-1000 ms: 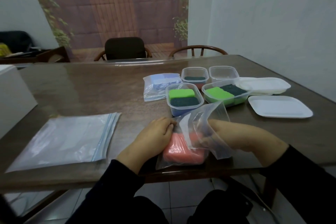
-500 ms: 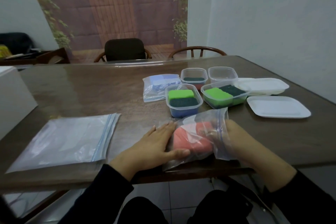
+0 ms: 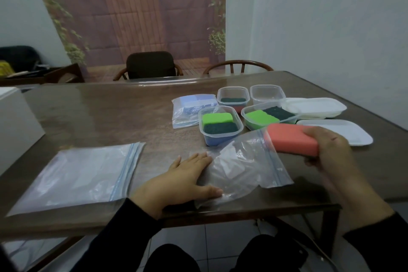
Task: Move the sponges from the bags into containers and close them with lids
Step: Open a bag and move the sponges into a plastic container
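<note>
My right hand [image 3: 331, 152] grips a salmon-pink sponge [image 3: 289, 139] and holds it in the air just past the mouth of a clear zip bag [image 3: 245, 163]. My left hand [image 3: 187, 176] lies flat on that bag's closed end, pressing it to the table. Behind them stand several clear containers: one [image 3: 220, 139] with a green and a dark sponge, a wider one [image 3: 247, 115] with green and dark sponges, a small one [image 3: 231, 93] with a dark sponge, and one [image 3: 267, 93] that looks empty. Two white lids [image 3: 344, 130] [image 3: 313, 106] lie at the right.
A pile of flat zip bags [image 3: 77, 176] lies at the left of the brown table [image 3: 99, 115]. Another bag [image 3: 189, 106] with a bluish sponge inside lies left of the containers. A white box [image 3: 15, 121] stands at the far left. Chairs stand beyond the far edge.
My right hand has pulled the pink sponge out of the bag and lifted it to the right. The left hand has flattened onto the emptied bag.
</note>
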Demonstrator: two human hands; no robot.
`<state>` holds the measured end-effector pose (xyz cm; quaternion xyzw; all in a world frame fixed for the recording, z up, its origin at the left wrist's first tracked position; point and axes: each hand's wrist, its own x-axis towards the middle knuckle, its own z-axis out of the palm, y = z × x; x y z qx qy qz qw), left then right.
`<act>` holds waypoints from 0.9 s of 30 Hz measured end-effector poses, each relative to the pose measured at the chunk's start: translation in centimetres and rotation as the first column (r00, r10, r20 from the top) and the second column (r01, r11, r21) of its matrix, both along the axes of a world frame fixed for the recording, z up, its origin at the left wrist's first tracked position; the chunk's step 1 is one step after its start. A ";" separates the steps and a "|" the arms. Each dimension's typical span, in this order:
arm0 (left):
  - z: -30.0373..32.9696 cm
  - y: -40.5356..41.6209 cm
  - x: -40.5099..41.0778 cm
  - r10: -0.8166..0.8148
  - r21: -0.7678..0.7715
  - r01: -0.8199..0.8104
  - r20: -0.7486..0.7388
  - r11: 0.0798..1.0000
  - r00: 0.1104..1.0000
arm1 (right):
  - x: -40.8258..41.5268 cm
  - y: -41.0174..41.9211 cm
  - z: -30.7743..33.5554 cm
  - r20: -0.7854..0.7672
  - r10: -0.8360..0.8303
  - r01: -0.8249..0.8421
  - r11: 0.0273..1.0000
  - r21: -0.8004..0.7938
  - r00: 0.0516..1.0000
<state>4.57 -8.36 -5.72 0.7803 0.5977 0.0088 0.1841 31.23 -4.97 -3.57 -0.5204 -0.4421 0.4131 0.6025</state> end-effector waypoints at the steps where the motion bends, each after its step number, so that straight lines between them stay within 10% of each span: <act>1: 0.9 -0.2 0.1 0.000 -0.008 0.000 0.002 1.000 1.000 | 0.4 0.2 0.3 -0.020 -0.055 0.055 0.998 0.018 0.998; 11: 13.9 4.5 0.7 0.053 0.139 -0.124 0.433 0.983 0.900 | -1.4 4.7 5.4 -0.005 -0.008 0.009 0.981 0.192 1.000; 27: 5.7 25.6 4.7 0.012 0.113 -0.028 0.137 0.993 0.991 | -4.2 23.6 7.3 0.641 0.155 -0.181 0.983 -0.026 0.752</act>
